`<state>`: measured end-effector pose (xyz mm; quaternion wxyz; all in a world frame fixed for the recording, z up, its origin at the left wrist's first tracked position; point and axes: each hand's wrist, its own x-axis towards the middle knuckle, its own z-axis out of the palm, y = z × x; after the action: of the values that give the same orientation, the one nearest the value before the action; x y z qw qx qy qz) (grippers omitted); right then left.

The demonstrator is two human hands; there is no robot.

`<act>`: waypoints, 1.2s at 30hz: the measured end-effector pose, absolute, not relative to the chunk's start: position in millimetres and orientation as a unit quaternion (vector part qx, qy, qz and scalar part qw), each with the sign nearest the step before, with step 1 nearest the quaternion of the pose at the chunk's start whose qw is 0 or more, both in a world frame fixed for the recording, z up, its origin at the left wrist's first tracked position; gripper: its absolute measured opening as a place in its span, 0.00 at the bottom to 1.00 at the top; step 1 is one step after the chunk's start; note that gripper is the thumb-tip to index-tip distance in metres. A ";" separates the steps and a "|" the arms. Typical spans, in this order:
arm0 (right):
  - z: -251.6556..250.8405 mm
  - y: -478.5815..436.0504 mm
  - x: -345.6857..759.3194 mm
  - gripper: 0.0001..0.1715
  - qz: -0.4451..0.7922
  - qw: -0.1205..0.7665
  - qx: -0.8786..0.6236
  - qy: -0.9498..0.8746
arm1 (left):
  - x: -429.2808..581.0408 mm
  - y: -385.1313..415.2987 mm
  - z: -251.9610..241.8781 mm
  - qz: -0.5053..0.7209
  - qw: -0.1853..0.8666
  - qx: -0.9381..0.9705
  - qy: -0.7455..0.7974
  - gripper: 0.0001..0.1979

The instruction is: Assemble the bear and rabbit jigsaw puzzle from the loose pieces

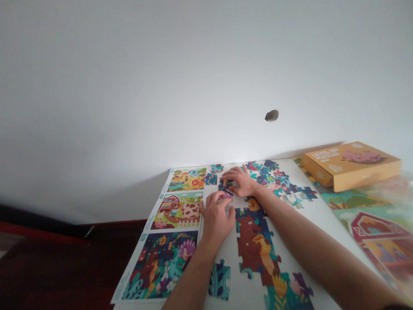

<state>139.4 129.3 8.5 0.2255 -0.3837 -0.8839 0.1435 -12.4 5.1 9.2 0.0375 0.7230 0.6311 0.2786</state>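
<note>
My left hand [217, 217] has its fingers curled around a purple-patterned puzzle piece [225, 196], partly covered by them. Just beyond it, my right hand [241, 181] reaches over with thumb and fingers on either side of a dark blue puzzle piece [225, 184]. The two pieces lie close together; whether they are joined cannot be made out. Below my right forearm is a joined section with a brown bear [250, 243] and a honey jar. A teal leaf-patterned piece [220, 280] lies beside my left forearm.
A sheet with three printed pictures [161, 262] lies along the table's left edge. Loose puzzle pieces [280, 183] are heaped at the back right. An orange puzzle box [351, 163] stands on larger farm-picture panels [380, 241] at right. A wall [193, 86] with a hole rises behind.
</note>
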 end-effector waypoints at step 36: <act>-12.5 144.5 128.9 0.20 0.191 0.436 -0.371 -0.797 | -16.0 7.2 8.2 0.292 0.013 0.694 0.658 0.16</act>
<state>128.9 144.5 -12.5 0.4363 -0.3714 -0.7971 0.1906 -16.0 7.2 8.2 0.0130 0.6942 0.6576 0.2922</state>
